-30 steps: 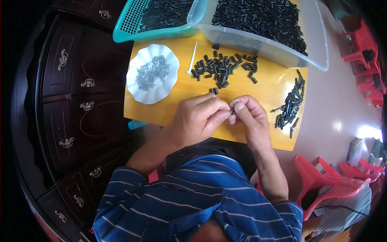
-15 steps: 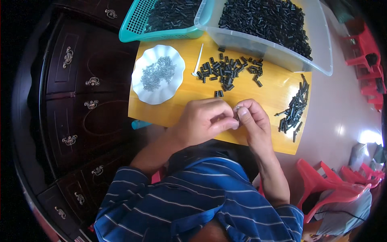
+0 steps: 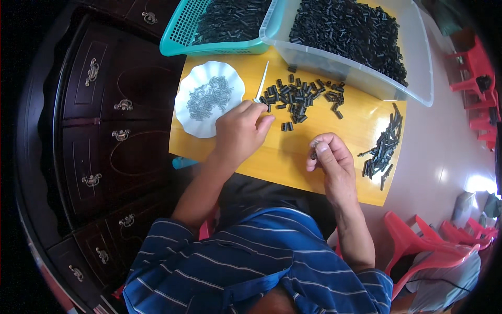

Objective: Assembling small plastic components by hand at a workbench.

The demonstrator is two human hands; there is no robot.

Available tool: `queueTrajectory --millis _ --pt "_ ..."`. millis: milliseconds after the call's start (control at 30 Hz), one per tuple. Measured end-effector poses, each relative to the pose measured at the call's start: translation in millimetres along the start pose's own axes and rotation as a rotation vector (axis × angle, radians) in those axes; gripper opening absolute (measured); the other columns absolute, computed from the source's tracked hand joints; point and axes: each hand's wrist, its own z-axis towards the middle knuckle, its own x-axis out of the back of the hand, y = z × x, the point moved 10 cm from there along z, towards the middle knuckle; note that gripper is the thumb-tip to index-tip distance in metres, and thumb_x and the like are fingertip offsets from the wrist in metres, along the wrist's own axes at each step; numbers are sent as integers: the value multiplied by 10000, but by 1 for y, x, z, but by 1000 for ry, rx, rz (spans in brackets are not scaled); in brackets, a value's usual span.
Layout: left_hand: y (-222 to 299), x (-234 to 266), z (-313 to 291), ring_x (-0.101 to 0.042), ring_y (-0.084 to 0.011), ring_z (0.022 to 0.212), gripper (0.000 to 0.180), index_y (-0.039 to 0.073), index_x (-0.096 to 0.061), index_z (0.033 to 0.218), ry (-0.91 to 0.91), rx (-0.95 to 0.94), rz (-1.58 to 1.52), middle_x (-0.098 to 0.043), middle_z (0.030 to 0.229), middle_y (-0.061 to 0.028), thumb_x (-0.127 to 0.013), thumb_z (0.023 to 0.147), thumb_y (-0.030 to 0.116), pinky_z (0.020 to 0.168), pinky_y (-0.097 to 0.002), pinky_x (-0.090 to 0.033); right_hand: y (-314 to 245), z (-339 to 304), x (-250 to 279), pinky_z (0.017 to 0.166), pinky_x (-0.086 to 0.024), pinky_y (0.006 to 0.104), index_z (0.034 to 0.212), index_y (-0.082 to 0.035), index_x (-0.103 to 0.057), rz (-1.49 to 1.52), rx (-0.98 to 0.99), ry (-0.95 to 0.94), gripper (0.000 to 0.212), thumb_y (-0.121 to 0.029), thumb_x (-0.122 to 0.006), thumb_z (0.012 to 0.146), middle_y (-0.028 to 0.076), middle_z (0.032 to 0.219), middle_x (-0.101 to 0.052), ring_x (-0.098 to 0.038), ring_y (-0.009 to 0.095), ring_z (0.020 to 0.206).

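Note:
My right hand (image 3: pixel 337 162) is closed in a pinch over the table, with a small dark piece (image 3: pixel 314 155) between thumb and fingers; something shiny shows at its top. Most of that piece is hidden by the fingers. My left hand (image 3: pixel 240 131) reaches over the table, its thumb and forefinger apart, at the lower end of a thin white stick (image 3: pixel 263 81). Just beyond it lies a loose heap of short black tubes (image 3: pixel 298 97), with a pair of them (image 3: pixel 287 126) lying nearer me. Left of that hand, a white wavy-rimmed plate (image 3: pixel 184 112) carries many small silvery-grey pieces (image 3: pixel 209 97).
Slim black parts (image 3: pixel 384 146) lie piled along the table's right edge. At the back stand a green basket (image 3: pixel 180 36) and a translucent bin (image 3: pixel 355 78), both full of black parts. Dark drawers (image 3: pixel 110 141) flank the left; red chairs (image 3: pixel 418 243) and a person's clothing are at right.
My left hand has parted from the right and moved left and away from me, up to the white stick. The right hand keeps its pinch in nearly the same place.

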Motion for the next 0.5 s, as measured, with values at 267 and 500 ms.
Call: queueTrajectory --millis 267,500 --pt "0 -12 9 -694 -278 726 170 51 -707 930 -47 29 104 -689 829 -96 -794 800 117 619 -363 -538 1 -1 0 712 -464 230 1076 -31 -592 -1 -9 3 154 -166 -519 1068 7 826 -600 -562 84 743" --pt "-1 -18 12 -669 -321 752 150 74 -671 924 -39 -14 102 -654 843 -96 -753 800 93 639 -428 -535 0 -3 -1 725 -461 245 1060 -56 -598 -21 -9 -12 172 -208 -519 1067 16 846 -603 -566 101 753"
